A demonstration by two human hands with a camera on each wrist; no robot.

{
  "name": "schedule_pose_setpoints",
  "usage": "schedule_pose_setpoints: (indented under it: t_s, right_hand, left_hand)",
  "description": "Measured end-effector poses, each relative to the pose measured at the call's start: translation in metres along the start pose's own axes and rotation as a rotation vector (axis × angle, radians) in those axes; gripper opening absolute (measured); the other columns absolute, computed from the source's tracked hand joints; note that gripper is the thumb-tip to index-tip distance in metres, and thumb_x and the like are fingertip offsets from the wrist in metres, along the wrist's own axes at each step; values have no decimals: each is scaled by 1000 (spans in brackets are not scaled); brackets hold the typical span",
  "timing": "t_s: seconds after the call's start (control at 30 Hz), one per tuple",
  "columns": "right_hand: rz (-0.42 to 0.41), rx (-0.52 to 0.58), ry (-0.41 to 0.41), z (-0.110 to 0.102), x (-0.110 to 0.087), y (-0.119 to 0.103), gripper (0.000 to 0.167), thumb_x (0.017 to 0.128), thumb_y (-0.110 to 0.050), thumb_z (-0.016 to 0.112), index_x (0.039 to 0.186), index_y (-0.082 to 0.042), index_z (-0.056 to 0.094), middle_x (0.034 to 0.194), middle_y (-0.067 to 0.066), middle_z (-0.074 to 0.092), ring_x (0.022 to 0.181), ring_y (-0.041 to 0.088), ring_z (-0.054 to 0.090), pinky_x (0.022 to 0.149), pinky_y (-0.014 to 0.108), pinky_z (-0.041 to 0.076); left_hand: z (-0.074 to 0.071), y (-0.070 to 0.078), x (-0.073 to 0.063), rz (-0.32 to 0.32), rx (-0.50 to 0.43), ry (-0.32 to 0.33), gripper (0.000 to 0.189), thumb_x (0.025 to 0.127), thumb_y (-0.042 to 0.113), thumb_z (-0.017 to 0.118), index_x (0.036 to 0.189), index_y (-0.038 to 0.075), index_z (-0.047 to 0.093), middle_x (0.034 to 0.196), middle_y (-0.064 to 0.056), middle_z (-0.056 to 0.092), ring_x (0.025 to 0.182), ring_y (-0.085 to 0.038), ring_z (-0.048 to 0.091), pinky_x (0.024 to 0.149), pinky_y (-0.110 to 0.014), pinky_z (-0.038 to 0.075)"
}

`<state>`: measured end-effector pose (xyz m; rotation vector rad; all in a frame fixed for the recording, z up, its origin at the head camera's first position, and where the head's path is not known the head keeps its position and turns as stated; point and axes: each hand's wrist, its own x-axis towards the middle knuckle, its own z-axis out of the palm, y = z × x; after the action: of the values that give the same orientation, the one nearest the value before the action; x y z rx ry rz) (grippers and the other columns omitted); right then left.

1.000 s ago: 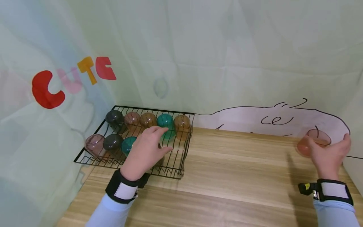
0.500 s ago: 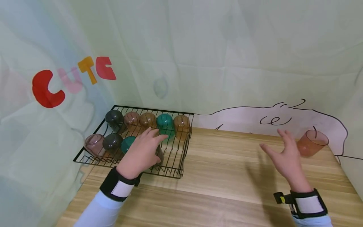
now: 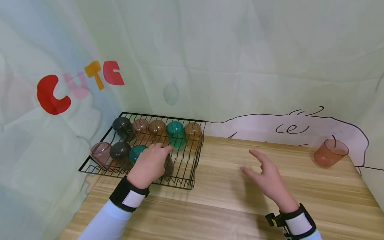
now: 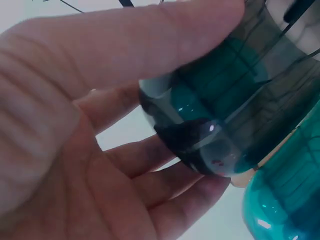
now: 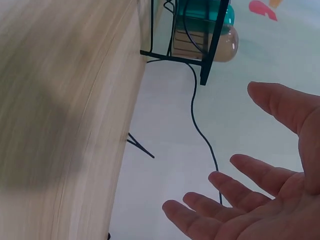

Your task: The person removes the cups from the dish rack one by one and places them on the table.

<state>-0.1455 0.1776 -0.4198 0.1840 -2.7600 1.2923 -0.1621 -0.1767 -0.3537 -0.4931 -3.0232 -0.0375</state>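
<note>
My left hand point(image 3: 151, 165) is at the front row of a black wire rack point(image 3: 180, 118). Its thumb and fingers curl round a smoky grey glass point(image 4: 215, 150), which stands upside down at that row's right end. Beside this glass is a teal glass point(image 4: 280, 200), also bottom up. My right hand point(image 3: 271, 180) hovers over the wooden table right of the rack, fingers spread and holding nothing. Far to the right, an orange-pink glass point(image 3: 330, 154) stands upright on the table.
More upturned glasses fill the rack: a brown glass point(image 3: 193, 131) and a teal glass point(image 3: 175, 130) at the back right, a dark grey glass point(image 3: 120, 151) and a mauve glass point(image 3: 101, 152) at the front left. A printed cloth point(image 3: 240, 66) hangs behind the table point(image 3: 222, 200).
My right hand has let go of the orange-pink glass at the far right and moved left towards the rack. The left hand has lowered and closed round the grey glass.
</note>
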Motion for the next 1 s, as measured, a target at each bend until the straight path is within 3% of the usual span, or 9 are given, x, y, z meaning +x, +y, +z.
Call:
schedule_pose_setpoints:
  t_s: [0.17, 0.43, 0.57, 0.8, 1.0]
  right_hand:
    - [-11, 71, -12, 10, -1, -3, 67, 82, -42, 69, 137, -12, 45, 144, 11, 43, 135, 30, 36, 101, 55, 39]
    - [-3, 109, -5, 16, -3, -6, 64, 83, -40, 69, 135, -12, 46, 143, 9, 44, 135, 29, 36, 101, 53, 41]
    - [0, 116, 10, 15, -2, -10, 64, 82, -39, 70, 136, -13, 46, 143, 8, 44, 135, 28, 37, 101, 51, 42]
    - [36, 149, 31, 15, -2, -13, 68, 82, -44, 68, 138, -13, 43, 143, 9, 44, 135, 28, 38, 101, 49, 42]
    - [76, 199, 26, 17, -4, -16, 73, 82, -49, 66, 139, -12, 39, 143, 10, 43, 133, 29, 40, 101, 48, 43]
  left_hand:
    - [3, 0, 0, -2, 9, 0, 55, 69, -5, 73, 120, 14, 62, 106, -15, 64, 94, -33, 59, 74, -46, 53]
    - [0, -1, 1, 9, 51, 29, 51, 69, 0, 76, 117, 12, 63, 104, -16, 62, 92, -32, 58, 72, -44, 53]
    - [-2, -2, 0, 29, 68, 116, 51, 68, 5, 79, 116, 10, 63, 103, -17, 59, 90, -32, 56, 69, -43, 51]
    - [-7, -2, 6, 58, 126, 316, 69, 62, 32, 87, 122, 13, 58, 113, -18, 59, 100, -35, 56, 71, -47, 52]
    - [-8, 5, 8, 4, 22, 435, 70, 65, 40, 84, 125, 15, 56, 115, -17, 59, 101, -33, 56, 56, -44, 53]
